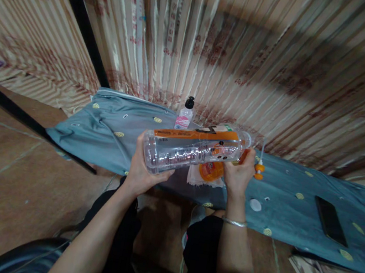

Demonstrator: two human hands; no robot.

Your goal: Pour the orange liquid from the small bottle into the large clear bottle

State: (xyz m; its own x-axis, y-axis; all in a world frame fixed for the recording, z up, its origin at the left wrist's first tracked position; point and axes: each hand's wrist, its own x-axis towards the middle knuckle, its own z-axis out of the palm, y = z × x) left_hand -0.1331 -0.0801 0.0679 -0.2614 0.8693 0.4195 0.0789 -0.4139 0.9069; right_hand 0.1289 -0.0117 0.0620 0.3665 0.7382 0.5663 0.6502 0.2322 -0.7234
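A large clear plastic bottle (194,150) with an orange label strip lies almost level in the air, its mouth end towards the right. My left hand (143,174) is closed around its base, thumb underneath. Near the neck, my right hand (239,171) is curled under and against the bottle; its far fingers are partly hidden. An orange container (210,171) shows below the bottle on a white cloth (194,176), partly covered by the bottle and my right hand. Just right of that hand is an orange-and-white pump top (259,169) with a thin tube.
A small bottle with a black cap (185,116) stands at the back of the blue patterned cloth (282,203). A white round lid (255,205) and a black phone (331,220) lie to the right. Behind hangs a striped curtain (190,41); black poles (79,18) rise at left.
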